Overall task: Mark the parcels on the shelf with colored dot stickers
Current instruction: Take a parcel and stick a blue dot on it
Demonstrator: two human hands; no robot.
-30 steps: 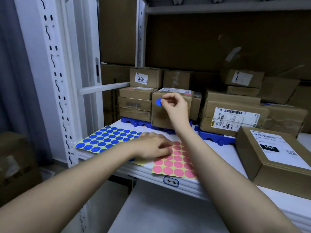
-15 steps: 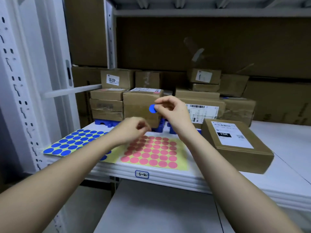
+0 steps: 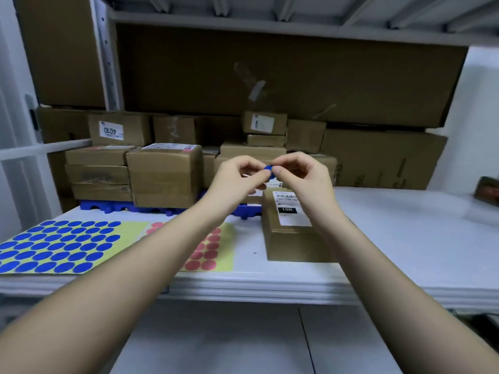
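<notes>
Both hands are raised together above the white shelf point(image 3: 391, 238), in front of the stacked parcels. The left hand point(image 3: 237, 176) and the right hand point(image 3: 302, 175) meet at the fingertips, and a single blue dot sticker point(image 3: 268, 168) sits between them, pinched from both sides; each grip is closed on the sticker, thumb against forefinger. The sticker is in the air, touching no box. Directly below the right hand lies a flat cardboard parcel point(image 3: 291, 238) with a white shipping label on top, lying lengthwise on the shelf surface, apart from the stack. To the left stands a taller brown box point(image 3: 164, 179) with a label and a small pink mark on its top face; its front face is bare. Beside it, further left, two flatter boxes point(image 3: 97, 171) are stacked. These boxes rest on a blue plastic base point(image 3: 113, 207). More parcels are piled behind, one bearing a label that reads "4010" upside down point(image 3: 109, 130). On the shelf front, at left, lies the sheet of blue dots point(image 3: 56, 245) on yellow backing; next to it, partly hidden under the left forearm, lies the sheet of pink dots point(image 3: 208, 252). A large cardboard panel point(image 3: 270, 74) closes the back.
</notes>
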